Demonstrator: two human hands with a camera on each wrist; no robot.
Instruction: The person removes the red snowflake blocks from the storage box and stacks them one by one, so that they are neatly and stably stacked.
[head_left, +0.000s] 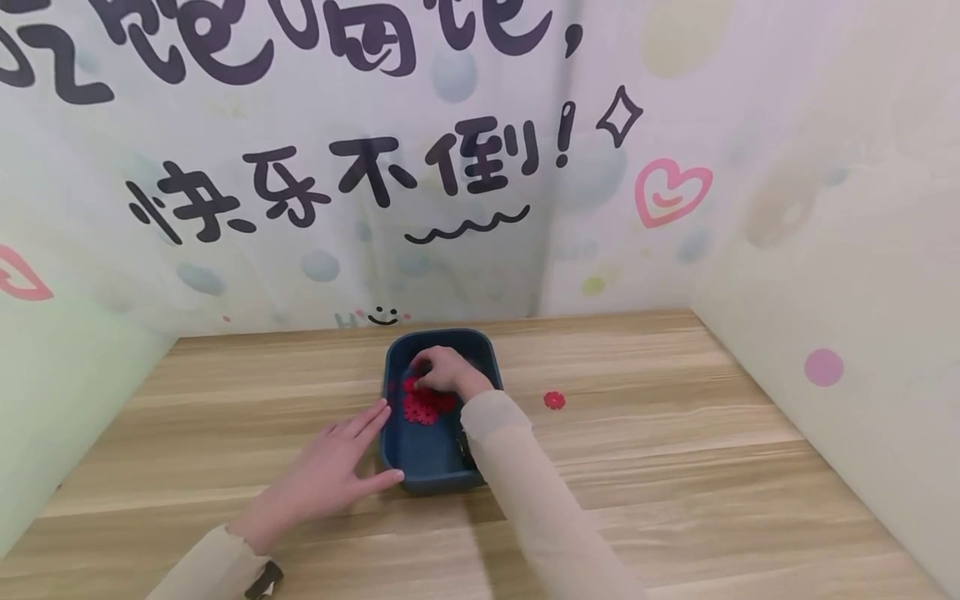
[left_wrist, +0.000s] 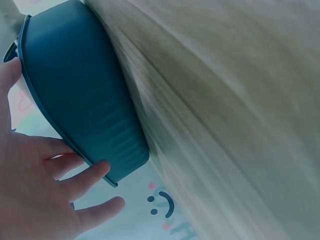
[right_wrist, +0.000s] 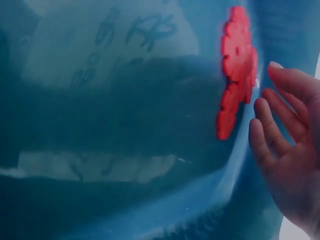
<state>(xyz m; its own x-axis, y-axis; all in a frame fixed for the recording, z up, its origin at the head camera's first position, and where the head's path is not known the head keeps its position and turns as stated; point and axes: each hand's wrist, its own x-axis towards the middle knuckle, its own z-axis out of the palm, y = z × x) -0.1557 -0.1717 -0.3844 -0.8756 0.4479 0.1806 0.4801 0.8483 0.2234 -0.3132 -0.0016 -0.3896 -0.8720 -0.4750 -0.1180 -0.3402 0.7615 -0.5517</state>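
Observation:
A dark blue tray (head_left: 427, 454) with raised walls holds a small pile of red flower-shaped pieces (head_left: 422, 410). My left hand (head_left: 330, 467) lies along the tray's left side, fingers extended and spread. In the left wrist view its thumb and fingertips touch the tray's rim (left_wrist: 50, 117). Inside the tray is my right hand (head_left: 447, 371), reaching over the far part of the pile. In the right wrist view its loosely bent fingers are close beside the red pieces (right_wrist: 237, 55), with nothing visible between them. The right sleeve hides part of the tray.
One red flower-shaped piece (head_left: 554, 401) lies on the wooden table (head_left: 645, 475) to the tray's right. A dark object (head_left: 465, 450), mostly hidden by the right sleeve, is in the tray. A printed sheet (head_left: 480, 275) stands behind the table, with pale walls at both sides.

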